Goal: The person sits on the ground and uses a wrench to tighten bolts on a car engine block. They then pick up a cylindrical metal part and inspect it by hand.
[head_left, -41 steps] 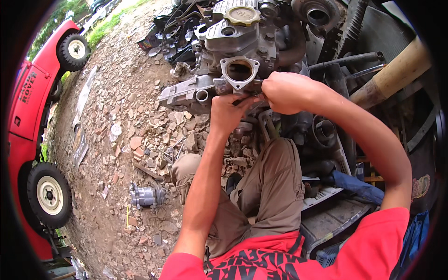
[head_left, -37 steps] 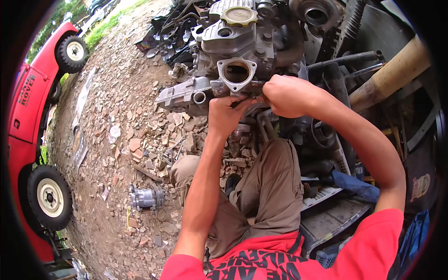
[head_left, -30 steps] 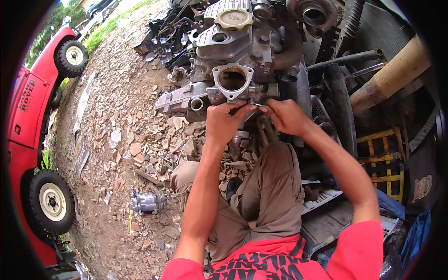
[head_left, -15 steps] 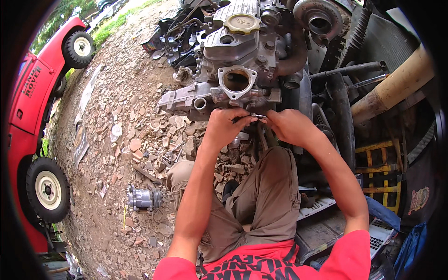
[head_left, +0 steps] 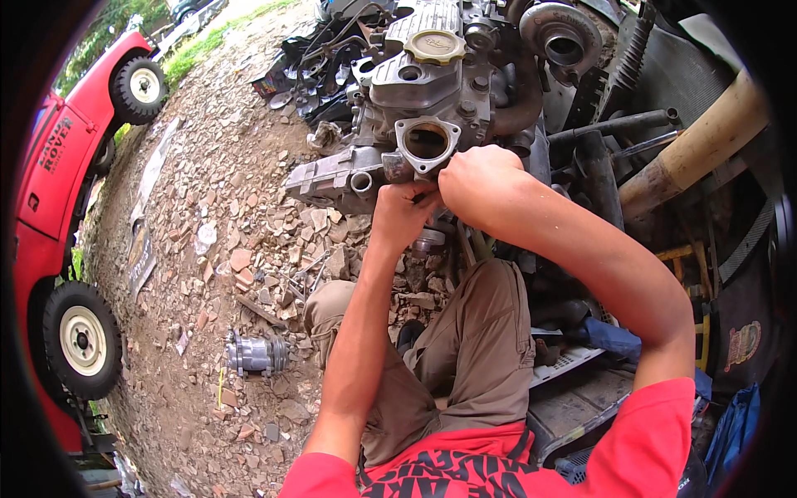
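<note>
A grey metal engine (head_left: pixel 415 83) with a ribbed cream cap (head_left: pixel 433 46) stands in front of me. A three-bolt flange (head_left: pixel 404 141) surrounds a dark round opening, with a cast housing (head_left: pixel 320 178) jutting left below it. My left hand (head_left: pixel 403 207) is closed just under the flange, fingertips pressed together beneath it; what they hold is hidden. My right hand (head_left: pixel 480 178) is closed against the engine at the flange's lower right, its back toward the camera, fingertips and anything in them out of sight.
A red off-road vehicle (head_left: pixel 46 191) stands at left. A compressor-like metal part (head_left: pixel 257 355) lies on rubble-strewn ground (head_left: pixel 191 274). Dark scrap parts and a turbocharger (head_left: pixel 563 41) crowd the right, with a thick bamboo-like pole (head_left: pixel 681 158). My trousered legs (head_left: pixel 473 349) are bent below my arms.
Half a second ago both hands pinched a small silver piece below the flange. Since then my right hand has risen and turned over, hiding it, and my left hand has moved slightly up.
</note>
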Action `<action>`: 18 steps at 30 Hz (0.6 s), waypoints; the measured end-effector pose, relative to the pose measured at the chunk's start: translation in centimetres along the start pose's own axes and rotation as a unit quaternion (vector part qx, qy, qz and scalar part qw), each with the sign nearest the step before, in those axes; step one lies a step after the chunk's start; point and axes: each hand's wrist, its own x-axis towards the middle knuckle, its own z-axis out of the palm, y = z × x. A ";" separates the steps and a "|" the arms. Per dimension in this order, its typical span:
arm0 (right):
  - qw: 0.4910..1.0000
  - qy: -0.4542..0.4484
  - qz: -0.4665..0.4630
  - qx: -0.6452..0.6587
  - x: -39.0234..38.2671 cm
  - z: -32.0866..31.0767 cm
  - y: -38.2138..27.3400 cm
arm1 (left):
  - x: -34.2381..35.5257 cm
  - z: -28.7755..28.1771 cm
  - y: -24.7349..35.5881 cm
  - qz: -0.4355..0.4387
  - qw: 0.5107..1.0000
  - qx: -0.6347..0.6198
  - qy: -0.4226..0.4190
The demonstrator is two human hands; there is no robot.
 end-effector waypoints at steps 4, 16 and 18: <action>0.999 -0.020 0.029 -0.005 0.8 -0.6 -0.6 | 0.0 0.2 0.1 -0.021 1.000 -0.004 0.009; 0.991 0.092 -0.085 0.055 -0.4 2.3 3.8 | 0.3 0.5 -0.2 0.082 0.994 0.055 0.036; 0.974 0.157 -0.098 0.130 0.1 5.5 5.0 | 0.2 0.3 -0.4 0.078 0.993 0.076 0.043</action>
